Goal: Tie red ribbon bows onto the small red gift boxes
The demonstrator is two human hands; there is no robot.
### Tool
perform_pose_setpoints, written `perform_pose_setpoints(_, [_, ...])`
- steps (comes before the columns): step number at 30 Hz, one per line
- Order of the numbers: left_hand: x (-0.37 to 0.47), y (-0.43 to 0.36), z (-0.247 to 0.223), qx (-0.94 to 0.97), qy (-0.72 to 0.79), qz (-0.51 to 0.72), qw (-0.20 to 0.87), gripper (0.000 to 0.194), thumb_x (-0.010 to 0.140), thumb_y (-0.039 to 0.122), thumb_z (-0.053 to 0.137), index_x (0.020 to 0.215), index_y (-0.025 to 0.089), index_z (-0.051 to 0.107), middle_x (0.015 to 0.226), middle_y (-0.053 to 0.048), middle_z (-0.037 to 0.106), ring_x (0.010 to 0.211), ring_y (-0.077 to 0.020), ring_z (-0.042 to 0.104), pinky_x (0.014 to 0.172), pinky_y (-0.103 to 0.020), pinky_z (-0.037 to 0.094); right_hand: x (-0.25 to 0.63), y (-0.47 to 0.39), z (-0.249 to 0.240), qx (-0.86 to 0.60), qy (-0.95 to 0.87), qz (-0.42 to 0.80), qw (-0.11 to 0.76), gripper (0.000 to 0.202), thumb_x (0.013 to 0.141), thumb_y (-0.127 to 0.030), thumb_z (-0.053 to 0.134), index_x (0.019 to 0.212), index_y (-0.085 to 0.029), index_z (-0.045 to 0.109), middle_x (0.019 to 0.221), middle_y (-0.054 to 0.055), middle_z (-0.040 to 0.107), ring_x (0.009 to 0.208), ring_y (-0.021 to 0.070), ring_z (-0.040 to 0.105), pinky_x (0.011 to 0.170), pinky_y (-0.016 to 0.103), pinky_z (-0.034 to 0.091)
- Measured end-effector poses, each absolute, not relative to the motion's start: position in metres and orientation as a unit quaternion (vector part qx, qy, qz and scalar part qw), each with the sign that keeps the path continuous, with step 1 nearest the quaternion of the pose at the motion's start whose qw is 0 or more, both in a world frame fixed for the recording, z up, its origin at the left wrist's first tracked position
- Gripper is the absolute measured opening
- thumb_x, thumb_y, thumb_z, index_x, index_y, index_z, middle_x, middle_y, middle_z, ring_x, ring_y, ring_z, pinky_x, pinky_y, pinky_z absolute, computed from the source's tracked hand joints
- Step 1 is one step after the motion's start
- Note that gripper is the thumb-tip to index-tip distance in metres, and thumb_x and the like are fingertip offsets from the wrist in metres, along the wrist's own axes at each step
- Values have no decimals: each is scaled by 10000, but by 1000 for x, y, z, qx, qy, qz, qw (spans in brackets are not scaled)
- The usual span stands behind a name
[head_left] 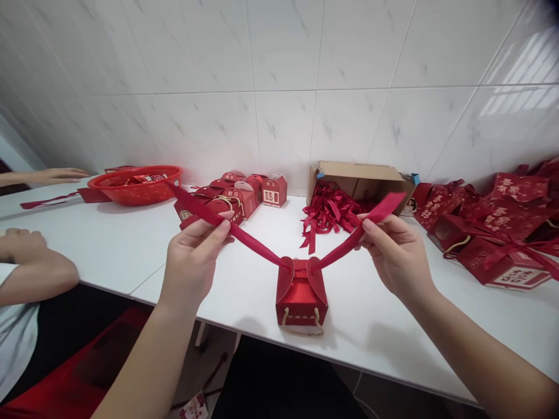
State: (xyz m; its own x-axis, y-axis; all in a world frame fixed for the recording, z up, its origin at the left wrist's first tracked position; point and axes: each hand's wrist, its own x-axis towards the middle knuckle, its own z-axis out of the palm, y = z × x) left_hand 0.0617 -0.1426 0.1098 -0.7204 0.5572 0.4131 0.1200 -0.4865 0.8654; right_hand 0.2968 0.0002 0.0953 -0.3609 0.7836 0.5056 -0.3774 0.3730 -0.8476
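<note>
A small red gift box [301, 297] with a beige rope handle [301, 333] stands near the front edge of the white table. A red ribbon [257, 247] passes through the openings in its curved top flaps. My left hand [194, 256] pinches one end of this ribbon, up and to the left of the box. The other end is pinched between the thumb and fingers of my right hand [393, 250], up and to the right. Both lengths run slanting down to the box, making a V. Neither hand touches the box itself.
Behind stand several red boxes [251, 198] and a cardboard box [362, 170] spilling red ribbons [329, 209]. Boxes with bows [498, 244] are piled at right. Leftward are a red basin [144, 192] and another person's arms [39, 273].
</note>
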Motion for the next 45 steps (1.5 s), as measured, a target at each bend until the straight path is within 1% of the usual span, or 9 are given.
perform_pose_setpoints(7, [72,-129,137,410,475,765,143,198,724,353,725,821,180,734,835,-39,721,843,-192,666,775,-334,542,283,10,134,-122,-636,513,563,163,789,-364,685,876,-226,681,789,6,664,693,140,632,665,307,543])
perform_pose_setpoints(12, [87,-115,154,466,454,736,186,200,724,313,735,856,162,738,901,-54,729,885,-185,666,847,-326,515,275,7,151,-97,-657,526,531,173,791,-387,681,810,-217,708,786,11,684,689,140,639,638,284,534])
perform_pose_setpoints(19, [107,-100,166,552,451,662,231,221,798,379,658,885,194,744,846,-38,725,856,-155,644,851,-295,478,264,-4,159,-93,-662,537,515,186,774,-390,697,854,-226,738,792,12,707,743,149,649,673,275,516])
perform_pose_setpoints(23, [111,-99,168,557,442,664,232,215,816,383,638,846,199,745,822,-29,718,841,-147,637,855,-285,467,262,-10,160,-83,-672,535,505,188,799,-382,672,848,-212,736,813,24,705,771,160,652,735,309,519])
perform_pose_setpoints(32, [115,-103,172,578,415,662,236,229,846,357,598,794,165,711,810,-38,690,839,-158,632,858,-305,466,258,-14,165,-53,-674,553,487,168,813,-344,659,830,-187,716,779,28,696,781,173,674,742,330,546])
perform_pose_setpoints(35, [117,-105,175,598,433,635,228,259,852,353,584,701,159,666,711,-17,648,752,-134,607,758,-266,468,257,-14,165,-64,-689,554,463,174,768,-314,706,865,-173,675,729,12,679,671,151,672,653,294,541])
perform_pose_setpoints(40, [120,-110,174,610,515,580,163,257,767,337,681,607,148,616,602,22,565,592,-88,507,580,-213,411,260,-12,159,-39,-735,549,397,159,777,-308,694,824,-161,657,612,-36,569,492,74,550,457,206,410])
perform_pose_setpoints(42, [118,-111,173,615,527,559,175,214,759,322,685,644,146,640,630,15,585,599,-93,515,593,-221,426,262,-10,155,0,-741,571,353,146,792,-302,684,853,-170,669,611,-40,556,475,57,490,449,205,393])
perform_pose_setpoints(45, [112,-111,170,633,523,504,268,139,764,292,674,748,154,678,684,-4,629,675,-129,580,682,-266,472,263,-9,152,31,-753,574,321,187,855,-331,612,927,-172,679,658,-22,585,449,44,436,423,204,376])
